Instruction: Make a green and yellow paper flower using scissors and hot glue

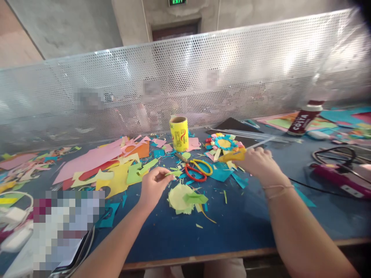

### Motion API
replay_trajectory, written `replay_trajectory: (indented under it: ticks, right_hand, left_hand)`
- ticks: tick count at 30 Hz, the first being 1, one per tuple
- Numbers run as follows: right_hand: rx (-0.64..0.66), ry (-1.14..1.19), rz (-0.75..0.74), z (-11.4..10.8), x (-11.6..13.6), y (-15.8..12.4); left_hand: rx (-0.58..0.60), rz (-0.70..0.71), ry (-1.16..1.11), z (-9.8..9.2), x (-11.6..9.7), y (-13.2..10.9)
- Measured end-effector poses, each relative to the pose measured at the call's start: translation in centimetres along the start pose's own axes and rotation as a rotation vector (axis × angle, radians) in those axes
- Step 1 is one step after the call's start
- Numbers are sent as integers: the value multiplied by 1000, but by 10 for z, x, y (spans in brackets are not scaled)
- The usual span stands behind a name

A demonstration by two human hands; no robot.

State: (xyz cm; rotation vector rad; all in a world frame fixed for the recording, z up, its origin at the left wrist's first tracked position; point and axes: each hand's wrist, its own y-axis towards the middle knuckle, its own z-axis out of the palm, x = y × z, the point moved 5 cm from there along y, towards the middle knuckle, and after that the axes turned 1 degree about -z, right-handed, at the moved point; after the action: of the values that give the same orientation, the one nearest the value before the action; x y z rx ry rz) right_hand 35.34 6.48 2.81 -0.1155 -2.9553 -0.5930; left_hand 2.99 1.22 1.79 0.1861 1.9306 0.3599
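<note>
My left hand point(155, 188) is closed in a pinch on a small green paper piece point(173, 173). My right hand point(262, 164) grips a yellow glue gun point(232, 155), its tip pointing left beside a paper flower point(223, 143) with a blue and yellow centre. Between my hands lie scissors point(198, 170) with red and yellow handles. Nearer to me, a pale green paper round point(180, 199) with a ragged edge rests on the table, a brighter green strip point(196, 198) on top of it.
A yellow-labelled cardboard tube point(179, 134) stands behind the scissors. Pink paper point(92, 160) and yellow scraps point(116, 179) spread left. Clear sticks point(255, 134), a bottle point(305, 119) and a purple power strip point(342, 181) with cords are right. A perforated metal panel point(185, 73) closes the back.
</note>
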Motion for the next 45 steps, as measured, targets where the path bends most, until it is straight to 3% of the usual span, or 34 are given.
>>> replay_trajectory:
  ticks: [2, 4, 6, 8, 11, 15, 18, 22, 29, 35, 39, 45]
  right_hand:
    - [-119, -3, 31, -10, 19, -5]
    - [-123, 225, -207, -14, 60, -12]
    - [-19, 508, -457, -15, 103, -24]
    - [99, 702, -581, -16, 134, -36]
    - [209, 840, -555, -18, 155, -42]
    - [374, 881, -596, -18, 166, -34]
    - [642, 936, -643, -12, 174, -31]
    - [958, 1048, -660, -4, 179, -33]
    - [1273, 1094, -607, 13, 178, -45]
    - [1260, 1036, -694, 16, 177, -49]
    - [1201, 980, -807, 12, 178, -51]
    - [1149, 984, -813, 12, 177, -53]
  left_hand:
    - [27, -93, -71, 1, 5, 2]
    - [46, -127, -96, 2, 8, 4]
    - [48, -101, -90, 2, 9, 4]
    - [32, 24, -47, 2, 5, 4]
    - [-1, 324, 72, 0, -9, 1]
    - [38, 604, 193, 2, -21, -8]
    - [141, 680, 242, 6, -21, -14]
    - [235, 692, 283, 9, -18, -20]
    - [203, 565, 320, 8, -19, -21]
    - [304, 786, 364, 10, -32, -30]
    - [378, 774, 347, 12, -34, -29]
    - [404, 720, 353, 15, -34, -27]
